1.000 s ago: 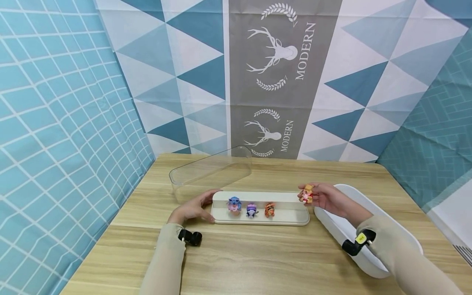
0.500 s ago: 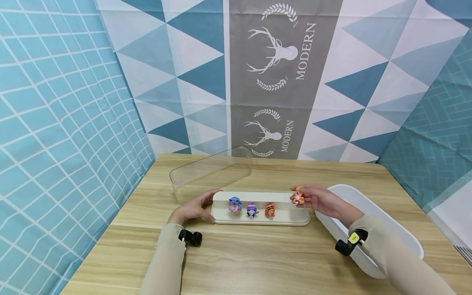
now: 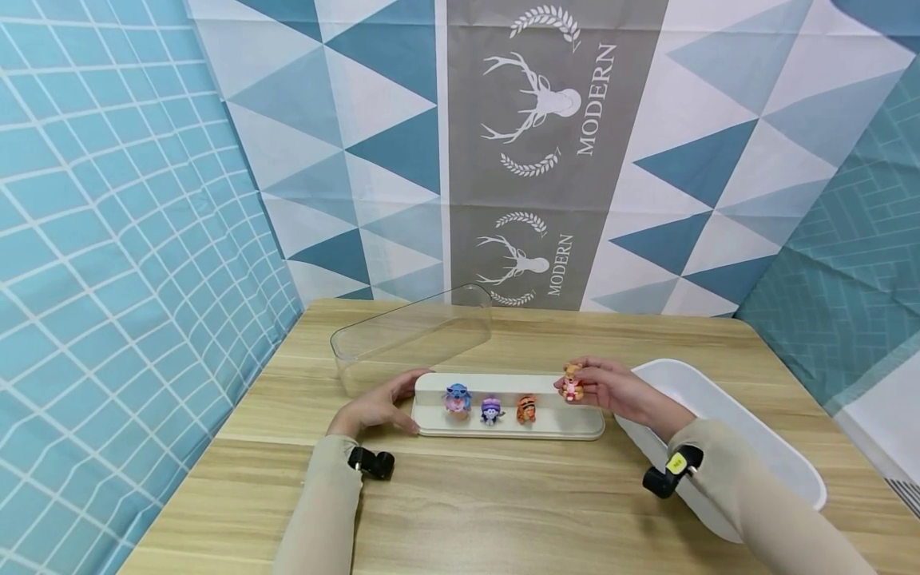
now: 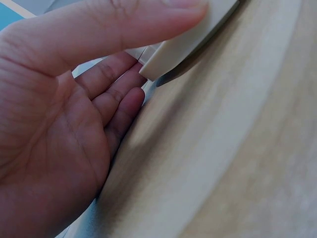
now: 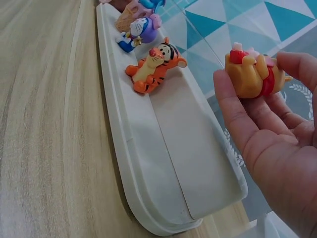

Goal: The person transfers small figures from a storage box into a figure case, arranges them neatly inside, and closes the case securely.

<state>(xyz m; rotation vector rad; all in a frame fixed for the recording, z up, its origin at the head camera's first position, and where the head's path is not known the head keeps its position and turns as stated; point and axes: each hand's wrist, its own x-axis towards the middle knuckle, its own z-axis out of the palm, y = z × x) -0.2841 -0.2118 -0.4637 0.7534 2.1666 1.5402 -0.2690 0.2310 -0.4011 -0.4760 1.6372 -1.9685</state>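
Note:
My right hand (image 3: 625,393) pinches a yellow bear figurine (image 3: 572,385) between thumb and fingers, above the right end of a cream stepped display base (image 3: 564,422). In the right wrist view the bear figurine (image 5: 247,77) is tipped over, its red top partly showing. At the base's left end, my left hand (image 3: 374,409) grips the edge, thumb at the front and fingers behind. On the base's lower step sit an orange tiger figurine (image 3: 526,409) and a small purple-and-white figurine (image 3: 491,411). A blue figurine with a pink ice-cream cone (image 3: 458,401) stands at the left.
Behind the base, a clear plastic cover (image 3: 410,339) rests at an angle on the wooden table (image 3: 460,511). A white bin (image 3: 726,411) stands at the right, partly under my right forearm. Patterned cloth (image 3: 388,160) hangs along the back of the table.
My right hand has moved left with the bear figurine, from beyond the base's right end to over it. The left hand and the other figurines have stayed put.

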